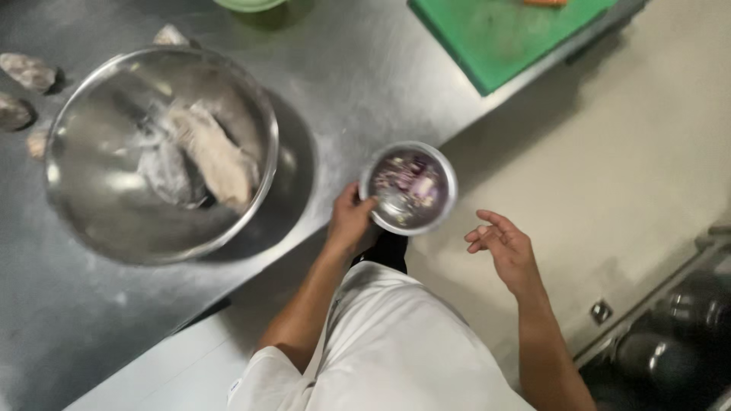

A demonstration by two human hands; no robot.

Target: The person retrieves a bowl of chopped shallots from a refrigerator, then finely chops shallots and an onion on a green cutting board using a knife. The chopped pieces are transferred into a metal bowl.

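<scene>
**Small bowl held at the counter's edge**

Your left hand [350,221] gripped the small steel bowl [409,187] by its near rim, thumb hooked over the lip and the other fingers tucked beneath, out of sight. The bowl sat at the very edge of the steel counter [365,76], partly overhanging the pale floor [609,167], with chopped purple and white pieces inside. Your right hand [506,247] hung free just beside the bowl, holding nothing, its fingers loosely curled and slightly apart. To the left of the small bowl, a large steel mixing bowl [99,205] rested on the counter with pale pieces of fish or meat in it. A green cutting board [495,38] lay at the counter's far end.
</scene>
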